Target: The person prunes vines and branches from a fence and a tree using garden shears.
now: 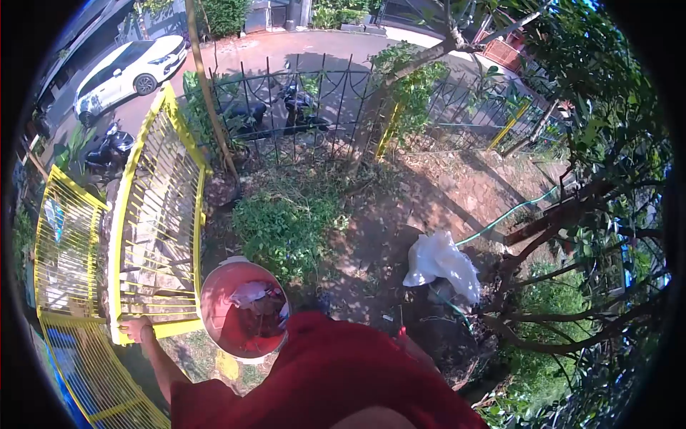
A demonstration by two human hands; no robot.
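Observation:
My left hand (134,329) is closed around the lower corner of a yellow metal gate (158,330) with thin bars, which stands swung at an angle. Just right of that hand is a round reddish bucket (214,314) with crumpled pale and dark litter (259,304) inside. My red sleeve and shirt fill the bottom of the view. On the right, part of what looks like my right arm (421,352) shows in shade beside the shirt, near a small red thing (401,332). The fingers of my right hand cannot be made out.
A white sack (443,263) lies on the soil at right, with a green hose (509,220) running past it. Leafy plants (286,229) grow ahead, before a dark metal fence (336,93). Branches (543,314) reach in from the right. A white car (128,71) and motorbikes stand beyond.

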